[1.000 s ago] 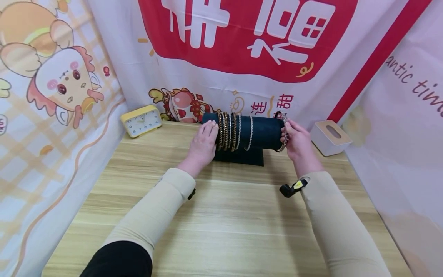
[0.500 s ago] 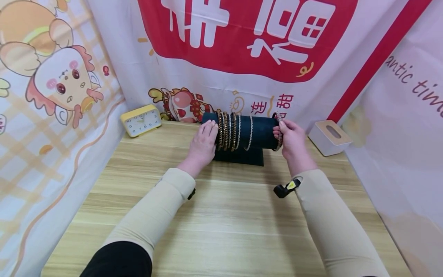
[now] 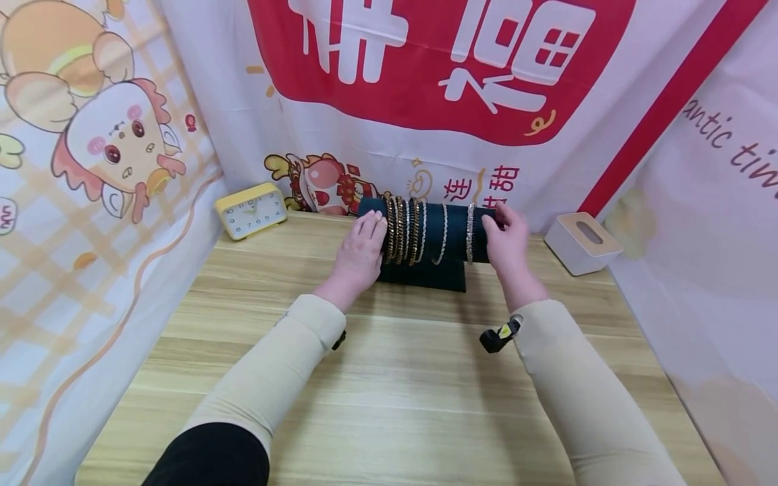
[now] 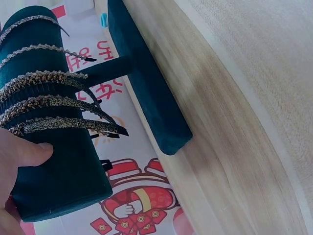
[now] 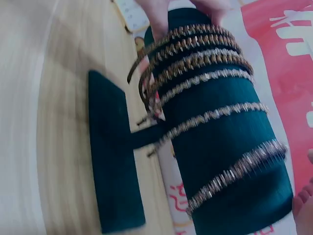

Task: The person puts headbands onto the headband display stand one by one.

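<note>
A dark green velvet headband stand (image 3: 456, 236) has a horizontal roll on a flat base (image 3: 422, 275). Its left end is gripped by my left hand (image 3: 357, 251), fingers in front; the left wrist view shows the thumb (image 4: 36, 152) against the roll. Several beaded gold and silver headbands (image 3: 401, 229) sit close together near that hand, and a thin silver headband (image 3: 444, 233) is farther right. A wider sparkling headband (image 3: 470, 235) goes round the roll near the right end, slanted in the right wrist view. Beside that end, my right hand (image 3: 509, 244) holds no headband; its fingers are partly hidden.
A yellow alarm clock (image 3: 252, 210) stands at the back left of the wooden table (image 3: 401, 378). To the right is a tissue box (image 3: 582, 243) with a wooden lid. Printed cloth (image 3: 450, 115) hangs close behind the stand.
My right hand has slid the sparkling headband leftward onto the roll, let it go and drawn back to the roll's right end. The left hand keeps its hold on the left end.
</note>
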Demonstrator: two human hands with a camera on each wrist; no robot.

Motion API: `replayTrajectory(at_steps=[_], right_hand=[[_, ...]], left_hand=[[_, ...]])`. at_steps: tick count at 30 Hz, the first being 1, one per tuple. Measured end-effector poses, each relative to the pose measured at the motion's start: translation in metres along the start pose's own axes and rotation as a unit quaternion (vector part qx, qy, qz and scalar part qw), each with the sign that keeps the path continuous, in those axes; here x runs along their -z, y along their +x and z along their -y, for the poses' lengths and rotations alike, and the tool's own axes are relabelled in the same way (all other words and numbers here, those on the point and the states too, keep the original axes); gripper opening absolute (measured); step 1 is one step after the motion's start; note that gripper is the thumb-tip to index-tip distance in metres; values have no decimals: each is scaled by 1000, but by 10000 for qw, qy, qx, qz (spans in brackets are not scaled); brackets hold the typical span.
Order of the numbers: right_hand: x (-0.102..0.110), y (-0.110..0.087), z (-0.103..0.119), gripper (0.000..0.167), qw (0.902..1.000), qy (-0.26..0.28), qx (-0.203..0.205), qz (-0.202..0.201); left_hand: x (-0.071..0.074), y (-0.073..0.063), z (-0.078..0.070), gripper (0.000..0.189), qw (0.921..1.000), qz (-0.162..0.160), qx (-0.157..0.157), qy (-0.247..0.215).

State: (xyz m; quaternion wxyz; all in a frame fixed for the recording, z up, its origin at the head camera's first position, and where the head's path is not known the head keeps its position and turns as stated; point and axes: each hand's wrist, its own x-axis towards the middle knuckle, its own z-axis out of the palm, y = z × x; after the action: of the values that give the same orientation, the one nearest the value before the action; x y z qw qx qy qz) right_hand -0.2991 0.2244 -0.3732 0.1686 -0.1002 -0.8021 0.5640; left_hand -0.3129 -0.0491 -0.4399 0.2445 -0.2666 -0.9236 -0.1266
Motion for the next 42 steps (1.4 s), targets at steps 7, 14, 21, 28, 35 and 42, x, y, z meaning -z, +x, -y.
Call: replayTrajectory(at_steps=[7, 14, 21, 28, 35, 42], right_hand=[[19, -9, -14, 49, 9253, -2206, 3037, 540], [13, -14, -30, 78, 8085, -3605, 4360, 1621], [13, -6, -39, 81, 8265, -3728, 3968, 1429], [18, -5, -34, 87, 8211, -4011, 3747, 1564], [11, -6, -24, 88, 8095, -4322, 3568, 1751], [0, -7, -22, 90, 8116, -4218, 3596, 1847]], left_hand=[[0, -1, 1, 59, 10000, 3, 35, -43], [1, -1, 3, 60, 10000, 41, 33, 27], [0, -1, 3, 60, 10000, 70, 20, 3], [0, 1, 2, 59, 10000, 1, -40, -2], [-1, 0, 1, 58, 10000, 25, 25, -6], [-2, 0, 1, 59, 9999, 120, 52, 35]])
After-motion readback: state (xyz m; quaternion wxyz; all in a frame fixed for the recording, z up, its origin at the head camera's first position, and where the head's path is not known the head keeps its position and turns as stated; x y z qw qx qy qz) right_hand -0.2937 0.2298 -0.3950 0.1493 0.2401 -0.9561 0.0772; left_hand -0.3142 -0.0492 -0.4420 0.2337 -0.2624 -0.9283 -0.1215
